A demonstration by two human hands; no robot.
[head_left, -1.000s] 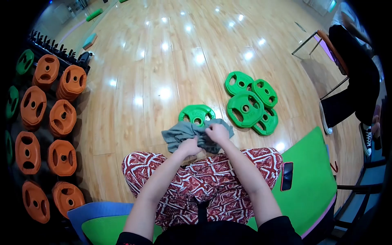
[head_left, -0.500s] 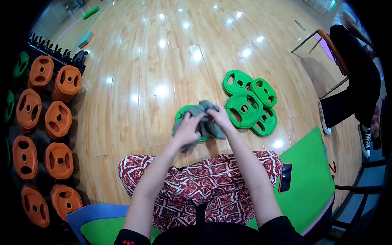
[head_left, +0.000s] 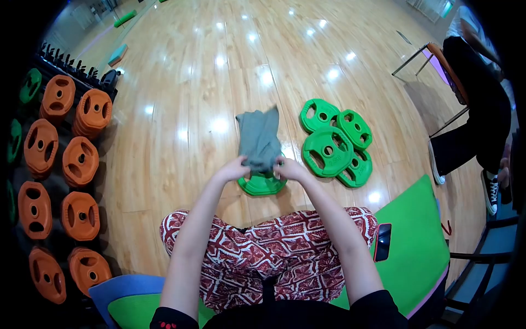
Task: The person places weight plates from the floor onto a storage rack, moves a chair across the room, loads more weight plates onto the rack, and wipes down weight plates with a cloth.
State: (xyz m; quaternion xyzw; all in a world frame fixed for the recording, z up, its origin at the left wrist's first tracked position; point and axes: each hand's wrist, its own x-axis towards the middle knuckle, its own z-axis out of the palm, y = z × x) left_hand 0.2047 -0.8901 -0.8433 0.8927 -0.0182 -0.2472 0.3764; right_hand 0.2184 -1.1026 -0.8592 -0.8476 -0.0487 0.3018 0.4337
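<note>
A grey cloth (head_left: pixel 257 137) hangs spread out between both hands, its far end fanned away from me. My left hand (head_left: pixel 235 168) is closed on its near left corner, and my right hand (head_left: pixel 289 168) grips the near right corner. Below the cloth, a green weight plate (head_left: pixel 262 185) lies on the wooden floor, its far part covered. Several more green plates (head_left: pixel 327 152) are piled just to the right, some overlapping.
Orange plates (head_left: pixel 80 161) stand racked at the left, near dumbbells. A phone (head_left: pixel 383 242) rests on the green mat (head_left: pixel 412 247) at my right. Another person's dark-trousered legs (head_left: pixel 482 109) and a chair (head_left: pixel 446 68) are at the far right.
The cloth was bunched over the green plate; now it is opened out and extends forward. My hands have moved apart to its two near corners, uncovering the plate's near part.
</note>
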